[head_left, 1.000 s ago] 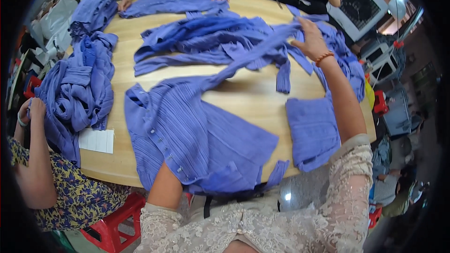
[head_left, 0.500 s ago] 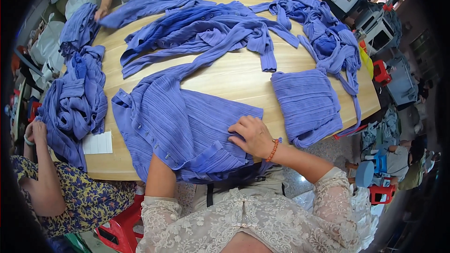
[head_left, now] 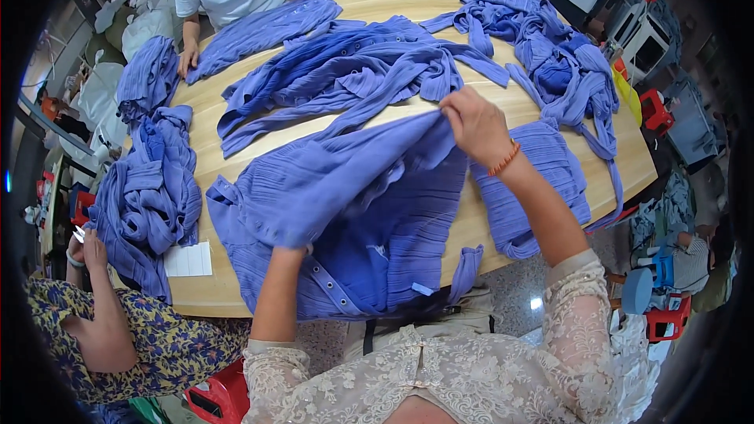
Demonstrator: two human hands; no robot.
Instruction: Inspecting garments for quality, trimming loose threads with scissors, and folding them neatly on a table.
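A blue-violet ribbed cardigan lies spread on the table in front of me, a row of eyelets along its front band. My right hand is closed on the edge of one front panel, holding it raised toward the far right. The darker inside of the cardigan shows below that panel. My left hand reaches in under the raised cloth at the cardigan's left side; the fabric hides its fingers. A small pale label shows at the near hem.
Folded ribbed clothing lies at the right. Several more blue-violet garments cover the wooden table, with heaps at the far right and left. A white card is near the left edge. People sit at the left and far side.
My right hand has gone from resting on the cardigan to lifting its front panel up and away, uncovering the inside. Across the table, a person's hand has let go of a garment.
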